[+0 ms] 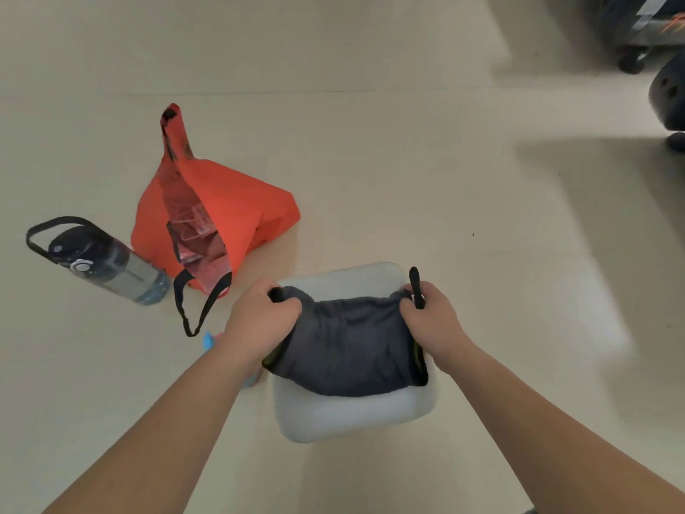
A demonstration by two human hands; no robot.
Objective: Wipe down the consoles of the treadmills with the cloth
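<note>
A dark grey cloth [348, 346] with a black edge and a black loop hangs stretched between my two hands above a pale grey square container [356, 417] on the floor. My left hand [259, 317] grips the cloth's left end and my right hand [430, 320] grips its right end, by the black loop. No treadmill console is in view.
An orange tote bag [222, 213] with black handles stands open on the beige floor to the left. A clear water bottle [100, 259] with a black cap lies beside it. Something small and blue [209, 339] peeks out by my left wrist. Dark wheeled equipment [645, 35] fills the top right corner.
</note>
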